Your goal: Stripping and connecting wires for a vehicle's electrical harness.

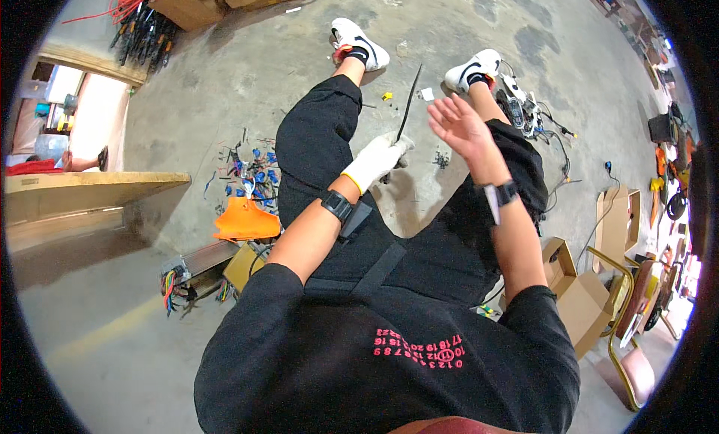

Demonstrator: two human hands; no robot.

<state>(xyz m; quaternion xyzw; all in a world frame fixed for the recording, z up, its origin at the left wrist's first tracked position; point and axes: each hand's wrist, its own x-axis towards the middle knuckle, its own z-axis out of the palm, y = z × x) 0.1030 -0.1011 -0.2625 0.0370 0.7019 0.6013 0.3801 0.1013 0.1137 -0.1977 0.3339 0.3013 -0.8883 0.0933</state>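
Note:
My left hand (377, 161), in a white work glove, is closed around the lower end of a long, thin black strip (411, 98). The strip rises from the fist and bends slightly to the right; whether it is a cable or a tube I cannot tell. To the right, my bare right hand (458, 128) is raised above my thigh, palm showing and fingers stretched out, holding nothing. It is apart from the strip. Dark bands with watch-like pieces sit on both wrists. A small pile of dark bits (441, 160) lies on the floor between my legs.
Blue connectors and wire scraps (258, 168) lie left of my leg, beside an orange plastic piece (248, 219) and a metal box with wires (198, 260). Cables (563, 153) and opened cardboard boxes (583, 303) are on the right, near a chair (636, 370). A wooden tabletop (97, 181) juts in from the left.

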